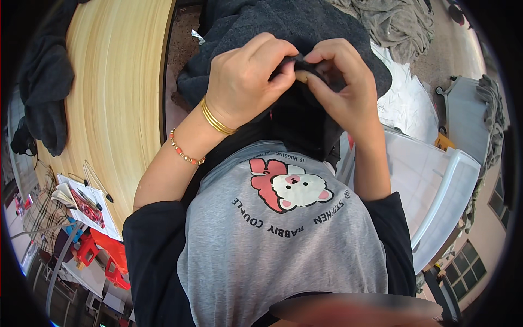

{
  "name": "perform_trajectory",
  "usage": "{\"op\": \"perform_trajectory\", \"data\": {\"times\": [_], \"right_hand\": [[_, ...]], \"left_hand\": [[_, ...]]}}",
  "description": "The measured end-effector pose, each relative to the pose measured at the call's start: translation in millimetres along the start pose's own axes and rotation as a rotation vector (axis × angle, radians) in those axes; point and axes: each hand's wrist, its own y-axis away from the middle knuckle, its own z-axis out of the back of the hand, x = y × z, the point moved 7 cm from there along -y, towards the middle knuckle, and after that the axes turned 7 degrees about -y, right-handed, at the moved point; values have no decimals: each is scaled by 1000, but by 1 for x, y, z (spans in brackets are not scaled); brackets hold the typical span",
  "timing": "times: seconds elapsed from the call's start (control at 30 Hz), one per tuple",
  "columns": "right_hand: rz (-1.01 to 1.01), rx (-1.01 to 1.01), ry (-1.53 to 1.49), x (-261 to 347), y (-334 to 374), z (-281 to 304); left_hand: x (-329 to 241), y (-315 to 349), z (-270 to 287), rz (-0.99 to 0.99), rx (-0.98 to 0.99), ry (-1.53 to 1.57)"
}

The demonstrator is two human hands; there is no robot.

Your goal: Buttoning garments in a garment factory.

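Both my hands meet over my lap, pinching the edge of a dark fabric piece. My left hand, with gold bangles and a beaded bracelet at its wrist, grips the fabric between thumb and forefinger. Facing it, my right hand is closed on the same edge, its fingers curled round the cloth. A large dark grey cloth spreads beyond my hands, and black material hangs below them. Whether these are all one garment I cannot tell.
A wood-topped table stands at my left, with dark cloth over its far edge and a notebook near its corner. On the right sit a white plastic bin, white sheeting and grey cloth heaps.
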Motion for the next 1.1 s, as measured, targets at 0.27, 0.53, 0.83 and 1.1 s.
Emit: {"op": "perform_trajectory", "data": {"times": [0.27,0.53,0.83,1.1], "right_hand": [[-178,-124,289,-13,48,23],[-473,-278,-65,-51,78,68],[-384,-447,-220,-55,103,86],[494,107,123,90,39,39]], "left_hand": [[18,-4,20,113,30,54],[52,48,35,350,310,-5],[66,67,43,873,247,814],[-3,-5,43,536,150,982]]}}
